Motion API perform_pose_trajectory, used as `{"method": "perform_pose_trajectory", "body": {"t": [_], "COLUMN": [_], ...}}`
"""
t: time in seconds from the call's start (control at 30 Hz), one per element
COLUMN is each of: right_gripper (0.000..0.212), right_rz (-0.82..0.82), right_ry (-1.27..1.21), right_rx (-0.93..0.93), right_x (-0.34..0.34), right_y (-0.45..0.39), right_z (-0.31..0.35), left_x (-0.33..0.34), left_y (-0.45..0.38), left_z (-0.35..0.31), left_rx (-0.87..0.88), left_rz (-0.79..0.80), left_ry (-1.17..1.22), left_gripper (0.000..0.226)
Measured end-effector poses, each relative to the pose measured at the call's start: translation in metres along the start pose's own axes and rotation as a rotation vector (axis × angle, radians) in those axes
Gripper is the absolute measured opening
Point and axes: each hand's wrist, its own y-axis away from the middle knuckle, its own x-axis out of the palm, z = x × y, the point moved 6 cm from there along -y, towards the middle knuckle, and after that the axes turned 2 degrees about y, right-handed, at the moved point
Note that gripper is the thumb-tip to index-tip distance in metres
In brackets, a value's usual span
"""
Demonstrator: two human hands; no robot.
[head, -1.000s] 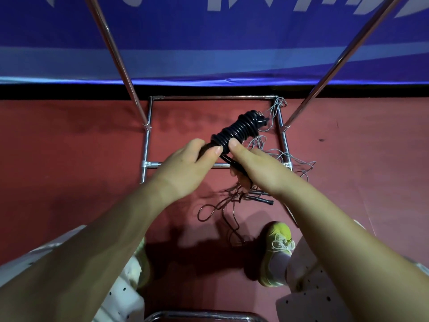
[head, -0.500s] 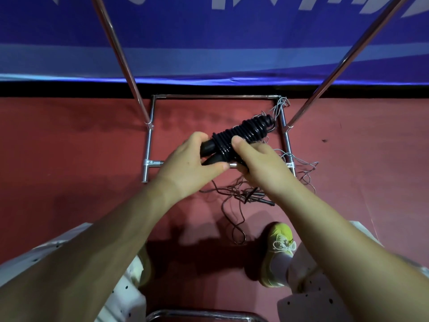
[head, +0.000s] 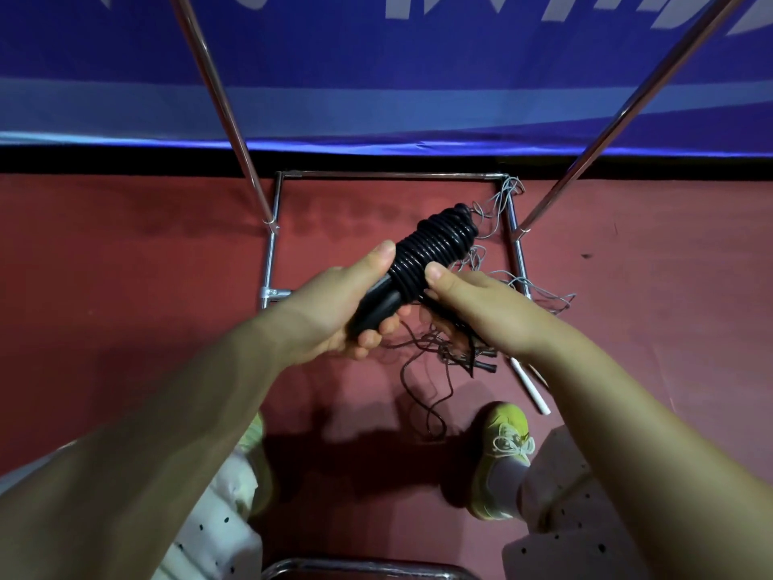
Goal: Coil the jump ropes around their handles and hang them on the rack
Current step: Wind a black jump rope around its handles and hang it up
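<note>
A black jump rope [head: 435, 244] is coiled tightly around its two black handles, which point up and to the right. My left hand [head: 334, 311] grips the bare lower ends of the handles. My right hand [head: 472, 303] holds the coil's lower turns, thumb on top. Under my hands a tangle of loose ropes [head: 451, 353], dark and grey, lies on the red floor, with a white handle [head: 529, 385] sticking out. The metal rack [head: 270, 261] stands in front of me, its two slanted poles rising left and right.
A blue banner [head: 376, 77] hangs behind the rack. My feet in yellow-green shoes [head: 502, 450] stand on the red floor close to the tangle. A metal bar [head: 359, 567] crosses the bottom edge of the view.
The coiled bundle has tilted more upright again and come a little nearer. My left hand has slid down onto the handle ends, and my right thumb now lies on the coil's lower turns.
</note>
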Motion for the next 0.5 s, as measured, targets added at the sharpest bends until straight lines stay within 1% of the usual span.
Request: {"method": "perform_pose_trajectory", "body": {"t": [0.07, 0.13, 0.27, 0.33, 0.4, 0.5], "right_gripper": [0.062, 0.069, 0.065, 0.065, 0.066, 0.069], "right_rz": [-0.017, -0.061, -0.174, -0.178, -0.132, -0.064], "right_ry": [0.067, 0.137, 0.2, 0.14, 0.01, -0.168], "right_rx": [0.081, 0.112, 0.082, 0.081, 0.101, 0.133], "right_x": [-0.002, -0.003, 0.001, 0.005, 0.009, 0.012], "right_y": [-0.001, -0.004, -0.009, -0.01, -0.011, -0.011], "right_z": [-0.006, -0.009, -0.009, -0.009, -0.01, -0.012], "left_x": [-0.003, -0.007, -0.013, -0.015, -0.015, -0.014], "left_y": [-0.001, -0.002, -0.007, -0.006, -0.003, 0.001], "left_z": [-0.001, -0.003, -0.002, -0.005, -0.009, -0.01], "left_rx": [0.057, 0.092, 0.106, 0.126, 0.124, 0.087], "left_rz": [-0.093, -0.175, -0.287, -0.337, -0.377, -0.407], "left_ry": [-0.065, -0.15, -0.311, -0.426, -0.543, -0.71], "left_gripper": [0.073, 0.066, 0.068, 0.06, 0.05, 0.045]}}
